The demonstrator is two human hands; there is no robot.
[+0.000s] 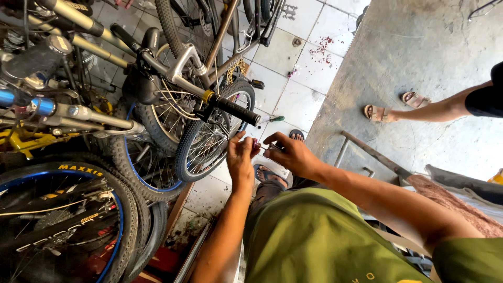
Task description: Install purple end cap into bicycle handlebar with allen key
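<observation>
i look down over my green shirt [314,236] at my two bare hands, raised together just below the black handlebar grip [236,109] of a bicycle. my left hand [241,157] sits right under that grip, its fingers curled and pinched on a tiny pinkish-purple part [255,141]; the part is too small to tell what it is. my right hand [291,154] is just to the right of the grip's end, fingers bent and gripping a thin metal tool [266,148] whose tip points at the small part. the two hands nearly touch at the fingertips.

the grip belongs to a bicycle whose spoked front wheel [212,133] stands just behind my left hand. left of the grip more bicycles crowd together, with a big knobby tyre [112,204] on a blue rim lowest down. beyond the grip, on the pale tiled floor [293,73], lies a screwdriver with a green handle [274,119]. below my hands i see my foot in a sandal [270,175]. well to the right of the grip, on grey concrete, another person's leg and sandalled feet [377,112] reach in.
</observation>
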